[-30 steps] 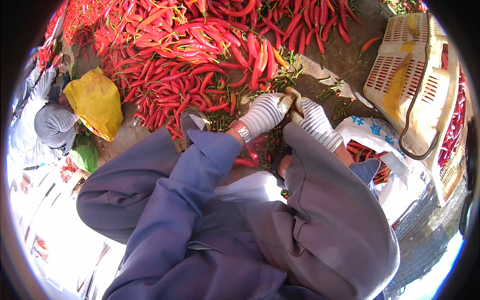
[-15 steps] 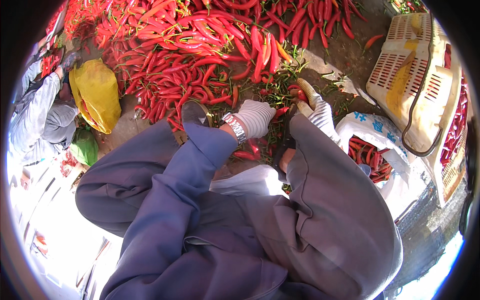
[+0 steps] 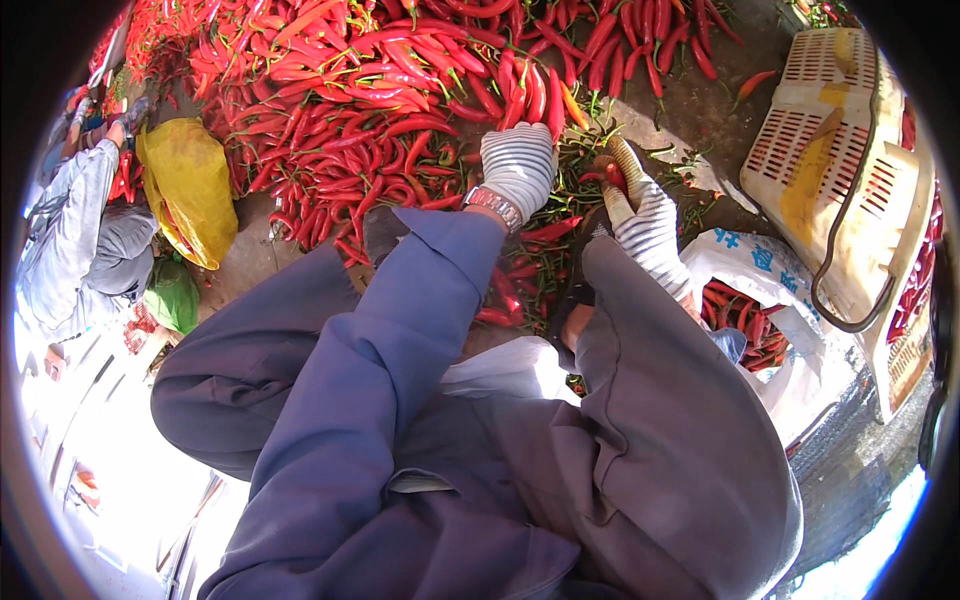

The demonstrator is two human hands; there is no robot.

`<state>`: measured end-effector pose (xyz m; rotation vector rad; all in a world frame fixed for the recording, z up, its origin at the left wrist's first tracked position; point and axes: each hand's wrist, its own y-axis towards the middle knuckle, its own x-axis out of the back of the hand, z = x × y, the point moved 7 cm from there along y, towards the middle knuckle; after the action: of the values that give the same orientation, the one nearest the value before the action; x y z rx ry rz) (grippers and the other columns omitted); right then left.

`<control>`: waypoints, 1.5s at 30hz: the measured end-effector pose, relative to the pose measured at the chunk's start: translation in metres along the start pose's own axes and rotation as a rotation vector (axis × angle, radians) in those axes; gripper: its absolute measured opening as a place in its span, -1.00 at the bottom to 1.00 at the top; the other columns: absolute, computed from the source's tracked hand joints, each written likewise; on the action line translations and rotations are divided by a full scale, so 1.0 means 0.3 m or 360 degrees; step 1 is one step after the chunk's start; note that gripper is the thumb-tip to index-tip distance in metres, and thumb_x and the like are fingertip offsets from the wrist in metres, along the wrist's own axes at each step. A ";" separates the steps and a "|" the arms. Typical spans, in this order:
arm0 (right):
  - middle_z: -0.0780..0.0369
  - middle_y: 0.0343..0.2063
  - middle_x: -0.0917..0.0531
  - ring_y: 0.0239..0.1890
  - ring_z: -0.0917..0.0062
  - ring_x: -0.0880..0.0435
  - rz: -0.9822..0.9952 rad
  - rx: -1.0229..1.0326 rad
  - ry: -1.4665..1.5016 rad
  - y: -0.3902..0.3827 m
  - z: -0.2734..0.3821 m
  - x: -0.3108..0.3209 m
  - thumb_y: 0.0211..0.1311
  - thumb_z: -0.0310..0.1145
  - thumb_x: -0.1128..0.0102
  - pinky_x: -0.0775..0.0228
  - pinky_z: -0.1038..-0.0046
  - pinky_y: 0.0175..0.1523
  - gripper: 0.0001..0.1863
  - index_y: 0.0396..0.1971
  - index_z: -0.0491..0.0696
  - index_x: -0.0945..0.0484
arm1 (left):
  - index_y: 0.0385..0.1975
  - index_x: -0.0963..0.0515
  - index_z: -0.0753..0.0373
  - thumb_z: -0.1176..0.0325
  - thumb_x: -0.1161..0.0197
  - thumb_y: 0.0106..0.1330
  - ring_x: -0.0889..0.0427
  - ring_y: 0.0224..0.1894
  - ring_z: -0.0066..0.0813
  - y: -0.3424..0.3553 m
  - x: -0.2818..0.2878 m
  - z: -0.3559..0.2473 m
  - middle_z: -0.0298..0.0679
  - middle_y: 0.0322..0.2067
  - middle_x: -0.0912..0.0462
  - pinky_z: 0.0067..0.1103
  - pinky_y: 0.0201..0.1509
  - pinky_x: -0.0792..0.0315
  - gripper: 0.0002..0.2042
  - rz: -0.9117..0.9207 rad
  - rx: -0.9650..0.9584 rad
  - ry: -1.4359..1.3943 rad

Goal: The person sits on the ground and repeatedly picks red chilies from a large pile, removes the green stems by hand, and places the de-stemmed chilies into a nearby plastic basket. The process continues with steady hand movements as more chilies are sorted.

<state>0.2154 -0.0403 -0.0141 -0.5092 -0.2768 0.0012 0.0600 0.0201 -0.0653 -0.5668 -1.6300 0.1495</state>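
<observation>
My left hand (image 3: 518,172), in a white striped knit glove with a metal-band watch at the wrist, has its fingers curled down on the lower ends of several red chili peppers (image 3: 536,95) at the edge of a big heap (image 3: 350,110). The fingertips are partly hidden. To the right, my right hand (image 3: 640,222), gloved alike with yellowish fingertips, is closed around a red chili pepper (image 3: 615,178) between thumb and fingers. Below the hands, loose red chilies (image 3: 505,290) and green stems lie between my shoes.
A white sack (image 3: 740,262) of red chilies stands by my right knee. Behind it, a cream plastic crate (image 3: 815,130) with a wire handle leans. At left are a yellow sack (image 3: 187,190), a green bag (image 3: 170,297) and another person (image 3: 75,240) in grey clothes.
My left hand has moved up and slightly right, from above the stems near my shoe to the heap's edge. My right hand has shifted little and keeps hold of its chili.
</observation>
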 end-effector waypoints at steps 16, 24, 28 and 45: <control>0.12 -0.14 -0.65 -0.07 0.16 -0.60 0.0546 0.1209 -0.0913 0.003 0.092 -0.127 0.01 -0.48 -0.18 -0.43 0.18 0.09 -0.26 0.33 -0.02 -0.35 | 0.13 -0.54 0.23 0.19 -0.03 0.54 -0.56 -0.10 -0.56 -0.205 -0.041 0.064 -0.28 -0.14 -0.64 -0.53 0.02 -0.47 -0.66 0.0781 -0.0571 -0.1689; 0.07 -0.23 -0.60 -0.18 0.20 -0.60 0.0632 0.0790 -0.0606 0.004 0.015 -0.087 0.10 -0.54 -0.18 -0.48 0.28 0.00 -0.28 0.35 -0.06 -0.33 | 0.12 -0.52 0.32 0.16 0.02 0.52 -0.58 0.04 -0.44 -0.187 -0.092 0.000 -0.16 -0.04 -0.66 -0.49 0.15 -0.43 -0.61 0.0807 -0.0310 -0.1940; 0.32 -0.28 -0.53 -0.26 0.66 -0.50 0.0460 0.0317 -0.0085 -0.021 -0.052 -0.084 0.30 -0.61 -0.13 -0.35 0.63 -0.10 -0.40 0.35 -0.01 -0.38 | -0.15 -0.58 0.20 0.07 -0.07 0.50 -0.53 -0.29 -0.59 -0.211 -0.110 -0.004 -0.37 -0.35 -0.59 -0.57 -0.15 -0.49 -0.68 0.0771 0.0060 -0.2532; 0.44 -0.22 -0.49 -0.12 0.78 -0.47 -0.0243 0.0096 0.0806 -0.002 -0.099 0.045 0.32 -0.65 -0.14 -0.35 0.69 0.13 -0.44 0.33 -0.11 -0.38 | -0.15 -0.56 0.26 0.04 -0.26 0.28 -0.67 -0.14 -0.11 -0.199 0.063 -0.026 -0.05 -0.23 -0.66 -0.22 -0.01 -0.48 -0.61 0.0320 -0.0201 -0.0121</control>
<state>0.2361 -0.0542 -0.0350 -0.4117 0.1805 -0.2640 0.0507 -0.0252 -0.0223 -0.8311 -1.6618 0.2199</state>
